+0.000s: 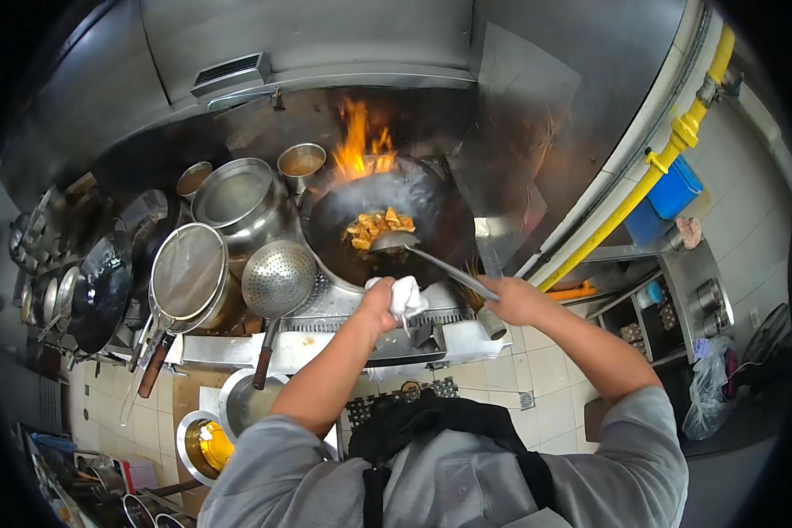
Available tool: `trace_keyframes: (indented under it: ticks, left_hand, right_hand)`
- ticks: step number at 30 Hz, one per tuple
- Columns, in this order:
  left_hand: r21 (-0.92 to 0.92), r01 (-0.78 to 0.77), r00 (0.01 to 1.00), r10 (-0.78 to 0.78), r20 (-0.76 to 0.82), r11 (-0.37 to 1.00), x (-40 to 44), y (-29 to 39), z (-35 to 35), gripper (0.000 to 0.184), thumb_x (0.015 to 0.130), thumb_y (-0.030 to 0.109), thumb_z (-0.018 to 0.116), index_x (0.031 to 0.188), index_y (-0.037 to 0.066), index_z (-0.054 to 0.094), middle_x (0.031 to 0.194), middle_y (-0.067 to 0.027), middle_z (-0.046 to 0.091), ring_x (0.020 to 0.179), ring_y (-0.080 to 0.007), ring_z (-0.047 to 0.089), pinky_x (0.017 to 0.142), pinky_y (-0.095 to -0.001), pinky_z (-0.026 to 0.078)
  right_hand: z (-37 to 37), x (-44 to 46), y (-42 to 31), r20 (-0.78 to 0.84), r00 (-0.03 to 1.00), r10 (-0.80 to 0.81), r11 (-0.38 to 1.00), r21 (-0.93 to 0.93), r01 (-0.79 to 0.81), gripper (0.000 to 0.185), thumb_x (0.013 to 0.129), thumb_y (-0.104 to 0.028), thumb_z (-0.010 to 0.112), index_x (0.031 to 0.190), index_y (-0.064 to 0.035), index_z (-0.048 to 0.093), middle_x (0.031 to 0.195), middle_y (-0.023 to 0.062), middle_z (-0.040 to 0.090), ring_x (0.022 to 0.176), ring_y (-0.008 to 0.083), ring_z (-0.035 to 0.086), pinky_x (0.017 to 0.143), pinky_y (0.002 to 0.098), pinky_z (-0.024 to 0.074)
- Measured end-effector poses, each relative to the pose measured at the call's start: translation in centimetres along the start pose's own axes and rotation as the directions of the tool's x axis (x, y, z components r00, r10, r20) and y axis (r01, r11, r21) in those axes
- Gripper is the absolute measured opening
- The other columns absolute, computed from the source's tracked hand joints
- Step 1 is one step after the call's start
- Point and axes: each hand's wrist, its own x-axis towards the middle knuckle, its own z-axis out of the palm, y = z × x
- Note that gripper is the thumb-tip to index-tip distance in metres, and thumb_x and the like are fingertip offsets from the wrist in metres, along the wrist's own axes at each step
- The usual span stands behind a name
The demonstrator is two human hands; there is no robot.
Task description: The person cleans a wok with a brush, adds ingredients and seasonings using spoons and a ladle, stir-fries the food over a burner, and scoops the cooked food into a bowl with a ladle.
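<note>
A dark wok [440, 207] sits on the stove, with browned pieces of food [380, 227] in it and flames rising at its far edge. My left hand [383, 304] is closed on a white cloth [407, 299] at the wok's near rim; the wok's handle is hidden there. The long handle of a metal ladle [394, 240] is in my right hand [510, 302], to the right of the wok. The ladle's bowl rests against the near side of the food. Smoke hangs over the wok.
Left of the wok are a perforated skimmer [278, 278], a mesh strainer [189, 271], a large metal pot [238, 195] and a small pot [302, 162]. A basin [238, 400] stands below the stove edge. A yellow pipe [625, 207] runs along the right.
</note>
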Motion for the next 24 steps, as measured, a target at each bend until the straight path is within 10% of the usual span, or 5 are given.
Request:
trace_keyframes:
  ticks: [6,18,24]
  left_hand:
    - [-0.023,-0.199,0.97,0.194,-0.15,0.98,-1.1,-9.4,-3.6,0.023,0.097,0.018,0.04,0.111,0.007,0.055,0.099,-0.0109,0.065,0.085,-0.0284,0.066,0.078,-0.0474,0.055]
    - [0.066,0.026,0.997,-0.031,0.075,0.997,1.5,-1.2,-2.0,0.03,0.096,0.024,0.036,0.09,0.006,0.059,0.088,-0.0127,0.064,0.086,-0.0311,0.065,0.077,-0.0503,0.055]
    - [-0.055,-0.204,0.979,0.204,0.004,0.977,-6.0,-7.8,-1.0,0.023,0.096,0.015,0.04,0.113,0.009,0.053,0.103,-0.0125,0.063,0.087,-0.0286,0.066,0.076,-0.0524,0.055]
  right_hand:
    - [2.0,1.9,-2.1,-0.067,0.987,0.146,0.988,-0.028,-0.149,0.053,0.085,-0.016,0.058,0.133,0.0011,0.045,0.105,0.0245,0.064,0.099,0.0387,0.061,0.088,0.0439,0.0483]
    - [1.3,4.4,-0.9,0.012,0.999,0.031,0.997,-0.07,-0.03,0.053,0.084,-0.017,0.056,0.133,0.0014,0.043,0.106,0.0261,0.062,0.101,0.0395,0.06,0.09,0.0447,0.0469]
    - [-0.4,4.3,-3.0,-0.125,0.982,0.142,0.987,-0.059,-0.15,0.055,0.085,-0.017,0.056,0.135,0.0003,0.042,0.102,0.0262,0.064,0.097,0.0401,0.061,0.088,0.0461,0.0473]
